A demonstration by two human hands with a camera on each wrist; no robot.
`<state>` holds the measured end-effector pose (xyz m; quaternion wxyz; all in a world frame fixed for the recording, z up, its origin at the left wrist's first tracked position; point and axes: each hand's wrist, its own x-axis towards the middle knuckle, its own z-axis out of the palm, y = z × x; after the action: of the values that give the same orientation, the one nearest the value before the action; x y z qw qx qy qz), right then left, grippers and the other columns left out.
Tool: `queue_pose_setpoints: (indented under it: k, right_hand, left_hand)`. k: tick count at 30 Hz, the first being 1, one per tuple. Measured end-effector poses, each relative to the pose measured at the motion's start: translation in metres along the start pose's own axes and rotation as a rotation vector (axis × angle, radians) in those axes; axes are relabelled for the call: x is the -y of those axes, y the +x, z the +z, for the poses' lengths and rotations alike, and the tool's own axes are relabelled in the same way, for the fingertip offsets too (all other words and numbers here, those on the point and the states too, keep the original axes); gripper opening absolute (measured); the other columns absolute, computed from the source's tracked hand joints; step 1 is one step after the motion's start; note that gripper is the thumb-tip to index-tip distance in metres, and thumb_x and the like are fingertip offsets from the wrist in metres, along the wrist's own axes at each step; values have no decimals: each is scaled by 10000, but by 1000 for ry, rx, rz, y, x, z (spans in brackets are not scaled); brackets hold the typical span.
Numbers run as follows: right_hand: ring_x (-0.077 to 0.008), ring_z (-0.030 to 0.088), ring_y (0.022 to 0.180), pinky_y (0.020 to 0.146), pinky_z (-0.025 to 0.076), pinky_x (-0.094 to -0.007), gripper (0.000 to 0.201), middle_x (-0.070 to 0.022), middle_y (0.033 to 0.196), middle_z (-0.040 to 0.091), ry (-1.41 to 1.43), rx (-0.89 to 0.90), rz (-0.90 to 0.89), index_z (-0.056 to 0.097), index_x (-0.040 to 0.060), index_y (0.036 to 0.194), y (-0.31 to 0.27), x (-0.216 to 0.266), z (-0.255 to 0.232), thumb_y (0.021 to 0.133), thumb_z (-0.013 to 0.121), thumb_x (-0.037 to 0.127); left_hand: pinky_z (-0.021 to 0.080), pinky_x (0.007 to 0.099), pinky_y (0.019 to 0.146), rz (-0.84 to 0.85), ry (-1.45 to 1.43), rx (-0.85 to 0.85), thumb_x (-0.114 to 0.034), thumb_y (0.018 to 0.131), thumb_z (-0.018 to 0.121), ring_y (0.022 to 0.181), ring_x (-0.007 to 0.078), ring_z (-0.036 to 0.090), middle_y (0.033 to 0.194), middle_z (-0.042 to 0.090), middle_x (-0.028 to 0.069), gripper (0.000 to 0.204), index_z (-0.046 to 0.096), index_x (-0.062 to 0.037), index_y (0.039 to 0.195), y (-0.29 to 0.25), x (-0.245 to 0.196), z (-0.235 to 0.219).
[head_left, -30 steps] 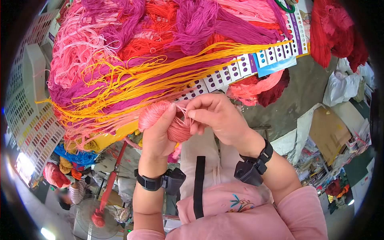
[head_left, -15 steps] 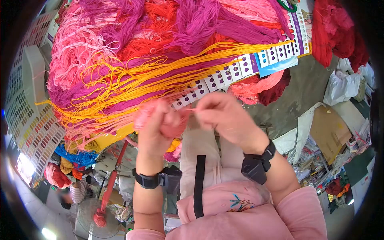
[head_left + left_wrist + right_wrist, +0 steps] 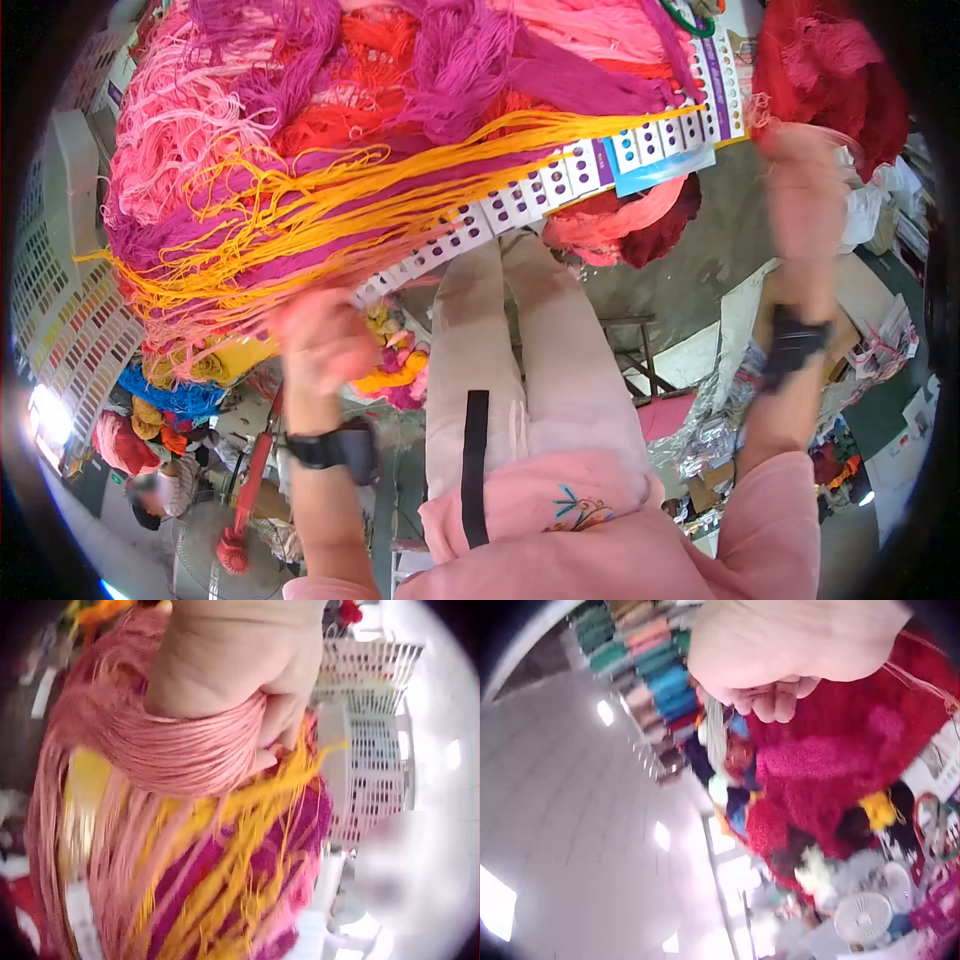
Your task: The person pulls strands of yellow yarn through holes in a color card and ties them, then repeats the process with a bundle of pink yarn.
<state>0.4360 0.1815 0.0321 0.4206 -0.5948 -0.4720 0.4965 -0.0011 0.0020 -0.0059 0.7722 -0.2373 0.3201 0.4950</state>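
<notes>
My left hand (image 3: 325,345), blurred in the head view, grips a salmon-pink yarn bundle (image 3: 176,754). In the left wrist view the strands loop round the hand, and its fingers curl into them. Out to the far right, my right hand (image 3: 805,195) is raised beside hanging dark red yarn (image 3: 835,60). Thin pink strands (image 3: 922,679) trail at this hand, whose fingers are curled in the right wrist view; their exact hold is blurred. Long yellow strands (image 3: 430,155) lie across purple, pink and red yarn near the left hand.
A punched white card strip (image 3: 515,203) edges the yarn pile. Coral and dark red yarn (image 3: 650,220) hangs below it. A red-handled fan (image 3: 232,550) stands lower left, beneath plastic baskets (image 3: 95,345). Cardboard and bags (image 3: 865,295) are at right.
My hands have moved far apart: the right swung outward to the right and up, the left shifted left and slightly down with the pink bundle. The head view has shifted a little.
</notes>
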Motion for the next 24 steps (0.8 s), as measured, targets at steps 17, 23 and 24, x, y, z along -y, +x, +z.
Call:
queue_pose_setpoints:
  k: [17,23,24]
  right_hand:
    - [-262,474,741,652,387,-346,214,-102,797,498,-514,339,-484,563,32,788,-80,-86,175,576,591,25]
    - [-261,469,774,669,391,-342,286,-110,862,475,-396,476,-474,554,36,853,-76,-91,168,571,598,62]
    - [-257,470,764,669,389,-341,278,-108,856,481,-411,461,-426,559,38,845,-77,-87,168,570,596,57]
  left_hand:
    - [343,202,417,4,987,-420,-157,836,433,438,84,418,527,465,6,147,500,-53,757,104,96,56]
    - [360,222,461,56,870,-377,-150,841,426,460,81,415,520,459,6,170,500,-39,736,111,103,57]
    - [347,217,449,62,904,-407,-132,843,414,450,71,396,531,461,8,154,502,-36,762,107,101,61]
